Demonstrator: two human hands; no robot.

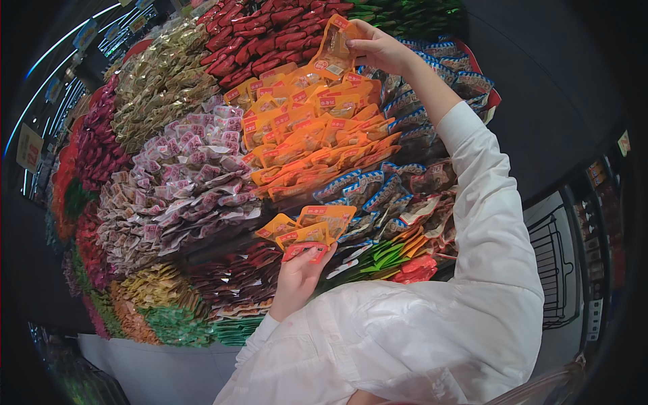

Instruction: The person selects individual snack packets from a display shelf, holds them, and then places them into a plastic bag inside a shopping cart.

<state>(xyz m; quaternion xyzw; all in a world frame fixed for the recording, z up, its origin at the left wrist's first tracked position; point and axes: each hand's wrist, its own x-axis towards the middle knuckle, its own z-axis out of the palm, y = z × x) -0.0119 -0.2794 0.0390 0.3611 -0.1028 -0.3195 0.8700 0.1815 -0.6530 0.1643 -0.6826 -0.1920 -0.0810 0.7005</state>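
Note:
Between thumb and fingers, my right hand point(380, 49) grips an orange snack packet point(334, 45) with a see-through middle, at the top of a heap of like packets point(309, 121). Lower down and nearer my body, my left hand point(299, 273) holds several packets fanned out: orange ones point(326, 218) behind and a red one point(305, 251) in front under the thumb. Blue-and-white striped packets point(377, 190) lie just beyond and to the right of the left hand.
Pink-and-white packets point(192, 167) are heaped left of the orange ones, red packets point(268, 35) behind them. Dark red packets point(238, 278) and green packets point(177, 321) fill the near left. A dark panel point(526, 101) stands at right, with a black wire rack point(552, 268) below it.

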